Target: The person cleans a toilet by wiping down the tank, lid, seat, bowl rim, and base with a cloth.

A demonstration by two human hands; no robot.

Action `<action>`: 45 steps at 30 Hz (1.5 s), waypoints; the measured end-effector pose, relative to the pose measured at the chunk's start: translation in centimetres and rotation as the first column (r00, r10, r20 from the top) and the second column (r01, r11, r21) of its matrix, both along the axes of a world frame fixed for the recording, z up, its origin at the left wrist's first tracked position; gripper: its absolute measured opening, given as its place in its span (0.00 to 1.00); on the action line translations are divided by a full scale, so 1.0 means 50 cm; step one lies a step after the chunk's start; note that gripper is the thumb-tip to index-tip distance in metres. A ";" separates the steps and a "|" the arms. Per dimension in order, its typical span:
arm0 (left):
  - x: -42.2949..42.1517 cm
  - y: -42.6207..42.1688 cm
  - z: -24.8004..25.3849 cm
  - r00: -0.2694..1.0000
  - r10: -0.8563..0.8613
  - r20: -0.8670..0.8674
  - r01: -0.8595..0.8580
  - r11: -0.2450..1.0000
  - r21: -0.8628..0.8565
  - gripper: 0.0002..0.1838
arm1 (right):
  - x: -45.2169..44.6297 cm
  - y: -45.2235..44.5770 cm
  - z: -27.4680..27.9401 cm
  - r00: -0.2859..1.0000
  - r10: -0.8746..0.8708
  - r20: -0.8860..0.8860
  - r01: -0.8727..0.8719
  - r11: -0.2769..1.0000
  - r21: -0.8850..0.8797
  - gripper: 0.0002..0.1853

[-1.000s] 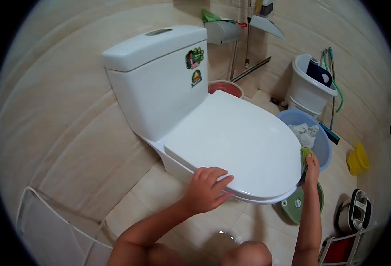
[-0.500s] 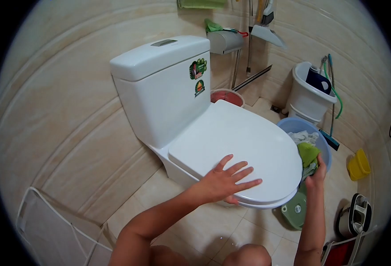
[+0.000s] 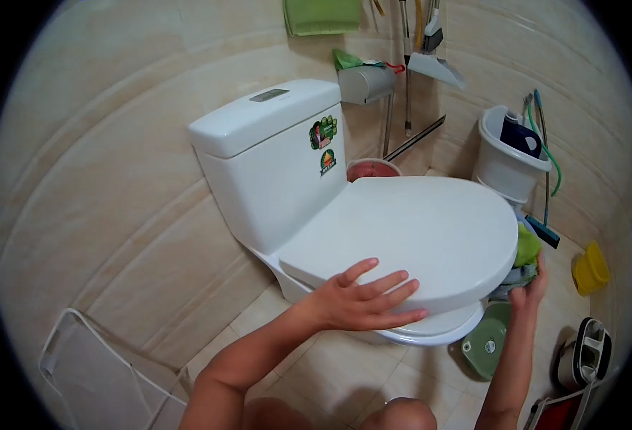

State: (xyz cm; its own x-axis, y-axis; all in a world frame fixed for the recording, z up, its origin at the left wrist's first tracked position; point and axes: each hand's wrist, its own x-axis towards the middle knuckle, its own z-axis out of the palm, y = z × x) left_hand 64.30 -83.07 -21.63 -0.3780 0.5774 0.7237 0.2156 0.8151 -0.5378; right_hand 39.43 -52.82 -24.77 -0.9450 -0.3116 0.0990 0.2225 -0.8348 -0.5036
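Observation:
The toilet lid (image 3: 416, 236) is tilted up a little, with a gap between its front edge and the white seat (image 3: 445, 322). My left hand (image 3: 362, 295) lies over the lid's near edge, fingers spread, holding nothing. Beyond the lid's right edge, my right hand (image 3: 534, 283) has its fingers around a bunched green cloth (image 3: 527, 245) with a greyish part below it. The raised lid hides part of the cloth and of those fingers. The toilet tank (image 3: 280, 172) stands at the back left.
On the floor are a green basin (image 3: 488, 344), a yellow container (image 3: 590, 269) and a dark-and-white bin (image 3: 583, 351). A white tub (image 3: 506, 161) and a squeegee (image 3: 543, 231) stand at the back right. A folding frame (image 3: 93, 373) is at lower left.
The lid's front has risen off the seat and now covers most of the blue basin. My right hand has moved right with the cloth; the view has tilted up slightly.

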 end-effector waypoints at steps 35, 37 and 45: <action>0.097 -0.252 0.121 0.817 0.571 -0.079 -0.411 0.673 0.614 0.27 | 0.325 -0.462 0.045 0.574 0.530 -0.625 0.129 0.694 0.708 0.22; 0.104 -0.222 0.062 0.887 0.461 -0.040 -0.329 0.688 0.647 0.27 | 0.313 -0.522 0.010 0.410 0.571 -0.711 0.251 0.679 0.690 0.21; 0.053 -0.151 -0.129 0.977 0.137 0.165 -0.214 0.667 0.713 0.18 | 0.123 -0.644 -0.094 -0.103 0.539 -0.836 0.619 0.693 0.370 0.19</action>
